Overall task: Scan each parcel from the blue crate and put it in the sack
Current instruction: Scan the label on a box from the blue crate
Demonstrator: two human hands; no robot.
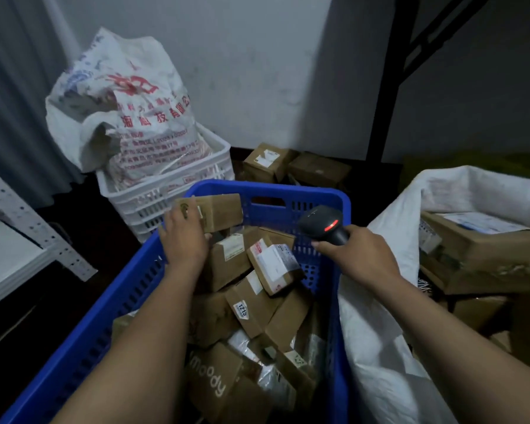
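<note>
Parcels (257, 301) fill the blue crate (89, 325). My left grip (184, 237) is wrapped round a small brown box (218, 211) above the crate's far end. My right grip (358, 255) squeezes the black scanner (320, 223) over the crate's right wall. The white sack (380, 362) stands open beside that wall.

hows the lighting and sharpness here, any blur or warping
Head view: dim, bluish light, broad shadow on the grey wall; left hand and the brown cardboard parcel it grips are slightly blurred; wide-angle distortion bows the blue plastic crate; the black handheld scanner shows a red glow.
</note>
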